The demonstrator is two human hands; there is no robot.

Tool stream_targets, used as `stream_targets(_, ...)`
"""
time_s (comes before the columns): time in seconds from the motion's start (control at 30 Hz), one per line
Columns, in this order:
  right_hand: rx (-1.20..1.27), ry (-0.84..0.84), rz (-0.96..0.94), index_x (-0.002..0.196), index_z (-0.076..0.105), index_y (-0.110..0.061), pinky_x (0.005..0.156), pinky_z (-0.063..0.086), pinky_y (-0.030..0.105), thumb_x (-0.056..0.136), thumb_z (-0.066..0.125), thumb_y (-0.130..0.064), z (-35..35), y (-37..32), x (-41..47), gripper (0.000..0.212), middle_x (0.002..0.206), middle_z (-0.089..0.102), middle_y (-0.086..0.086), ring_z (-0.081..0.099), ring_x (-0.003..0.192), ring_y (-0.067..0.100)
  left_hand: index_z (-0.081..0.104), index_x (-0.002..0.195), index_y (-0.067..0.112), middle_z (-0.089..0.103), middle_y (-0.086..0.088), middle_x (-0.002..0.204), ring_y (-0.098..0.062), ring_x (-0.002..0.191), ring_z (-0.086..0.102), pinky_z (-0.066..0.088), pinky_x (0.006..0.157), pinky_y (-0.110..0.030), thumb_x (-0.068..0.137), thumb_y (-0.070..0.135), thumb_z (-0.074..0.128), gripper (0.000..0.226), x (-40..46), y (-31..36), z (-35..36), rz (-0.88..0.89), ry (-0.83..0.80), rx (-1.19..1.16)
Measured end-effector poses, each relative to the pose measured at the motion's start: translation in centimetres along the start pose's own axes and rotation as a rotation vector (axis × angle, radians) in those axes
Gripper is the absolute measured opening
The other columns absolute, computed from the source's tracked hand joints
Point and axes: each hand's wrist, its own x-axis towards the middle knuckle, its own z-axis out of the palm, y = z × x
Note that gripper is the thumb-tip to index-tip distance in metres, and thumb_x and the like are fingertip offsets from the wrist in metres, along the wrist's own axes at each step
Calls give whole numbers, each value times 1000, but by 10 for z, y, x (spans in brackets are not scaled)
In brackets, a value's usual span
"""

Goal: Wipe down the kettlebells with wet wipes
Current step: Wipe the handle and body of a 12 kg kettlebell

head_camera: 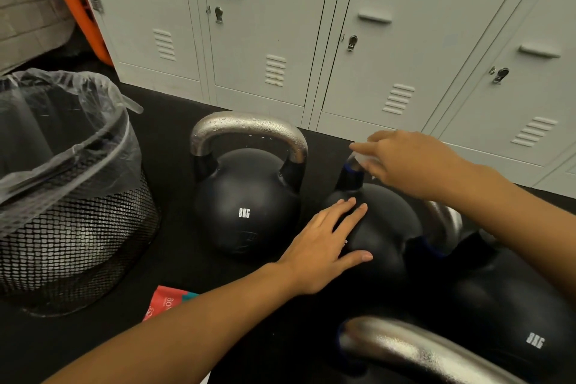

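Middle kettlebell point(378, 227) lies under both hands.
Left hand point(324, 246) rests flat, fingers straight, on its body; right hand point(408, 162) pinches a wet wipe point(363, 158) against its handle.

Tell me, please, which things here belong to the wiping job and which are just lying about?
In use: middle kettlebell, wet wipe in right hand, left hand steadying; other kettlebells, wipes pack.
Lying about: lined bin, lockers.

Kettlebells on the floor before the lockers

A bin point(71, 212) stands left of the left kettlebell point(246, 203); the middle kettlebell point(380, 227) sits just right of it, under both hands; a wipes pack point(165, 302) lies nearer, lockers point(343, 40) behind.
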Motion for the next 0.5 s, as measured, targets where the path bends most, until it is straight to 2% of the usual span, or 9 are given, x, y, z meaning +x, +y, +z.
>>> stream_targets(0.07, -22, -23, -87, 139, 50, -30, 93, 51, 37, 104, 38, -30, 3, 0, 4, 36, 138, 50, -1, 54, 121, 23, 9, 153, 28, 5, 8, 160, -6, 146, -3, -1, 110, -15, 95, 53, 45, 73, 0, 0, 0, -2, -1, -4)
stream_targets(0.13, 8, -79, -164, 134, 57, -29, 93, 49, 33, 102, 43, -22, 8, 3, 16, 35, 135, 53, -5, 53, 120, 20, 8, 153, 28, 4, 8, 160, -5, 145, -4, -3, 108, -13, 95, 53, 46, 73, 0, 1, 0, -5, -5, 0)
stream_targets(0.27, 283, -211, -58, 130, 61, -27, 105, 36, 32, 101, 47, -26, 0, 9, 33, 33, 135, 59, -2, 52, 125, 20, 9, 153, 28, 5, 8, 160, -7, 146, -2, 2, 112, -18, 94, 53, 46, 73, 0, 1, -1, -6, -8, -11)
stream_targets(0.37, 471, -152, 23, 131, 61, -19, 94, 34, 27, 103, 43, -31, -1, 9, 27, 36, 133, 62, 5, 56, 118, 22, 9, 153, 28, 5, 9, 160, -7, 146, -1, 6, 114, -23, 94, 53, 46, 74, 0, 1, -1, -14, -15, -16)
stream_targets(0.5, 383, 5, 35, 134, 57, -15, 94, 43, 34, 104, 37, -33, 2, 11, 4, 40, 123, 66, 11, 60, 109, 28, 10, 153, 28, 7, 9, 160, -7, 146, 0, 8, 116, -25, 94, 53, 47, 74, 0, 0, 1, -13, -3, -21)
